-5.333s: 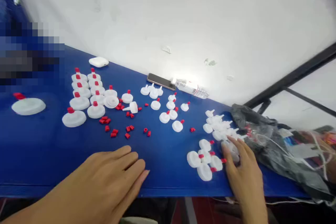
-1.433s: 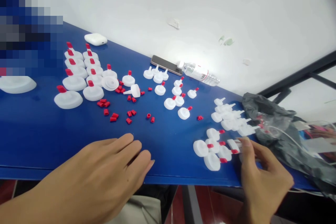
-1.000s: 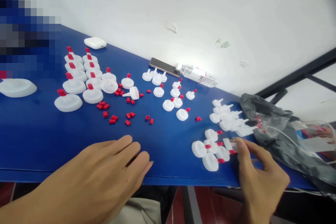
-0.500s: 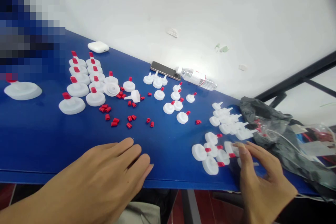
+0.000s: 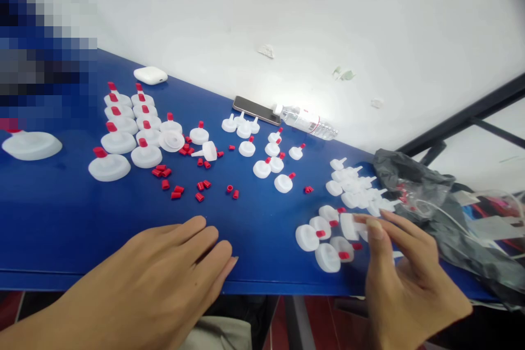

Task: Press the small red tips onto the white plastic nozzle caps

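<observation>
At the right of the blue surface (image 5: 266,240), the right hand (image 5: 414,284) pinches a white nozzle cap (image 5: 348,227) by its spout between thumb and forefinger, the round base turned edge-on toward the left. This cap is bare of red and sits just beside a cluster of red-tipped caps (image 5: 307,238), five in number; whether it touches them I cannot tell. Behind the right hand stands a tight group of bare white caps (image 5: 350,197), their spouts leaning right toward a crumpled grey plastic bag (image 5: 463,240). Near the front edge, the left hand (image 5: 164,279) lies palm down with its fingers close together; its underside is hidden, so I cannot tell whether it holds anything. Beyond its fingertips, loose red tips (image 5: 199,197) are scattered, and among the farther ones a single white cap (image 5: 210,151) lies on its side. To the left, more red-tipped caps stand in two rows (image 5: 118,142), with a larger-looking white cap (image 5: 31,146) apart from them at the far left. Along the wall (image 5: 287,22) lie a white case (image 5: 151,75), a phone (image 5: 256,109) and a clear bottle (image 5: 305,120), the bottle's neck beside the phone's end.
</observation>
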A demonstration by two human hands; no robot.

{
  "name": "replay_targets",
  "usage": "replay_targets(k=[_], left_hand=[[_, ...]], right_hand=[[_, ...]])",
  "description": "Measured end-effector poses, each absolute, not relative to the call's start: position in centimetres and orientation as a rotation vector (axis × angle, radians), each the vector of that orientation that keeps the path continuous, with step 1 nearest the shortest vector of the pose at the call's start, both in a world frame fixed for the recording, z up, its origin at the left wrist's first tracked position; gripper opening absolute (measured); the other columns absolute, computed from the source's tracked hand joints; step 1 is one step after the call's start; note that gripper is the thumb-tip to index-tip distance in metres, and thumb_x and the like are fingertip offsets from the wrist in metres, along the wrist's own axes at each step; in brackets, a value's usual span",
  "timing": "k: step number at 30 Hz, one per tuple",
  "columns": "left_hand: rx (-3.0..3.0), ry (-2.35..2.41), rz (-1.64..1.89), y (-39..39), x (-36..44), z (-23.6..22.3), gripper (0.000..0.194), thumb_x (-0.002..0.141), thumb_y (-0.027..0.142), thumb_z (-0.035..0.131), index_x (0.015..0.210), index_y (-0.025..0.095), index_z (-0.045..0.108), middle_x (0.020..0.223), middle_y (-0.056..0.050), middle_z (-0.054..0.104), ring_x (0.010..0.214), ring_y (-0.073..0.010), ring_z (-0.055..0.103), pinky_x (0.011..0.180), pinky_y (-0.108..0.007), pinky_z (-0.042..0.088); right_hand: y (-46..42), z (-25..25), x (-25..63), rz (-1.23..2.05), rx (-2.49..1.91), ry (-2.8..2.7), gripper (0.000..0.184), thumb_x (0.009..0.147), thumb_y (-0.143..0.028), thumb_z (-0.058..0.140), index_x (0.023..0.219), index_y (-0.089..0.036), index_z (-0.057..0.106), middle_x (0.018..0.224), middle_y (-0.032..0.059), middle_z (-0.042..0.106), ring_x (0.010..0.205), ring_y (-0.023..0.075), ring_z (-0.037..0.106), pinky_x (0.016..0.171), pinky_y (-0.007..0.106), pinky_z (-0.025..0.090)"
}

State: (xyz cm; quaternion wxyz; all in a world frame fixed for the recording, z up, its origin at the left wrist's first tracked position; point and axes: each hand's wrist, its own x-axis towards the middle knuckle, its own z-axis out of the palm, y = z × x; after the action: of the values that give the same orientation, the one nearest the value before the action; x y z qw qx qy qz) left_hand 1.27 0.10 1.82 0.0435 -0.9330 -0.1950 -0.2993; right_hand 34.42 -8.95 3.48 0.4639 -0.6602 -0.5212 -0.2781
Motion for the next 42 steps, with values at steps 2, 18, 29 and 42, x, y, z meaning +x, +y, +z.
replay_targets(k=[2,18,29,42], left_hand=[[-2.836,-0.583,-0.926,0.0,1.1,2.0,0.016,0.115,0.039,0.082,0.125,0.025,0.083,0.116,-0.006,0.086,0.114,-0.0259,0.079,0.111,-0.039,0.067],[-2.762,-0.585,-1.089,0.1,1.3,2.6,0.048,0.137,0.02,0.03,0.108,0.027,0.068,0.09,0.003,0.077,0.086,-0.0259,0.062,0.084,-0.051,0.048],[-2.753,-0.555,-1.07,-0.2,0.8,2.0,0.034,0.134,0.016,0.039,0.123,0.024,0.07,0.102,0.001,0.081,0.102,-0.0267,0.065,0.093,-0.05,0.051],[-2.756,-0.618,-1.07,-0.2,1.2,2.1,0.031,0.13,0.017,0.045,0.108,0.026,0.063,0.085,0.002,0.066,0.077,-0.026,0.057,0.068,-0.052,0.043]], right_hand=[[-8.8,3.4,34.4,-0.677,-1.599,-1.297,0.026,0.115,-0.048,0.093,0.1,-0.026,0.097,0.103,0.0074,0.093,0.102,0.0313,0.091,0.076,0.038,0.056],[-8.7,3.7,34.4,-0.425,-1.736,-1.4,0.037,0.115,-0.06,0.086,0.104,-0.027,0.097,0.109,0.007,0.097,0.099,0.0275,0.092,0.086,0.035,0.066],[-8.7,3.9,34.2,-0.47,-1.748,-1.429,0.04,0.118,-0.06,0.082,0.102,-0.026,0.096,0.107,0.007,0.097,0.096,0.0271,0.092,0.08,0.034,0.062],[-8.7,4.4,33.5,-0.392,-1.884,-1.262,0.047,0.109,-0.068,0.085,0.093,-0.025,0.094,0.087,0.0085,0.091,0.086,0.0335,0.09,0.081,0.042,0.065]])
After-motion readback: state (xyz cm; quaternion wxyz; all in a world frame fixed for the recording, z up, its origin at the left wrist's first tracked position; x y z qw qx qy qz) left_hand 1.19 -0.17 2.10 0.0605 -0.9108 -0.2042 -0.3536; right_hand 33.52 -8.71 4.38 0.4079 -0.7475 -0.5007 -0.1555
